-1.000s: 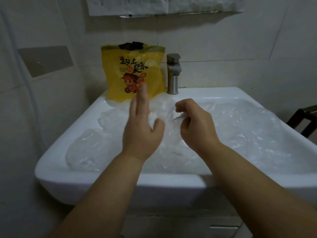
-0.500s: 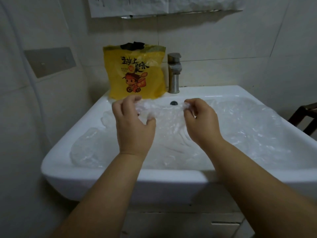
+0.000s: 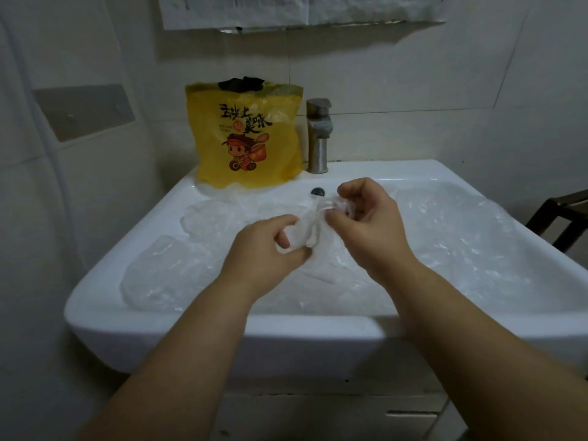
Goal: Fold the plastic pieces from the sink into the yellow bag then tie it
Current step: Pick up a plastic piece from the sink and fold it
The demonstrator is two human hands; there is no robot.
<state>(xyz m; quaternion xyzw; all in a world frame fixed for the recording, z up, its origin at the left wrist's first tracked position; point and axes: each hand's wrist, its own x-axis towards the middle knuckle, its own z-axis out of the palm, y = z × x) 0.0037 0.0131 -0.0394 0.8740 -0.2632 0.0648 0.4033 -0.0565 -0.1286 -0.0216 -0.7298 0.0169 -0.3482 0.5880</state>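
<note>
Head view: we look down past two bare forearms at a washbasin set against a tiled wall (image 3: 413,90).
paper sheets (image 3: 302,7): we see them fixed across the top of the wall; their print is too small to read.
sink (image 3: 222,338): white and rectangular, filling the middle of the picture.
plastic pieces (image 3: 461,243): clear and crumpled, spread across the basin from its left end to its right.
yellow bag (image 3: 245,138): upright on the sink's back ledge at the left, just beside the tap (image 3: 318,135). It bears printed characters and a cartoon figure, and a dark item (image 3: 241,84) shows at its mouth.
right hand (image 3: 369,224): fingers curled, thumb and forefinger pinching one end of the held piece (image 3: 305,230).
left hand (image 3: 264,253): fingers curled; we see it grip the other end, close beside the right hand.
held piece: clear plastic bunched between both hands, above the middle of the basin.
tap: metal, upright on the back ledge.
hole (image 3: 317,191): small and dark, in the basin's back wall below the tap.
</note>
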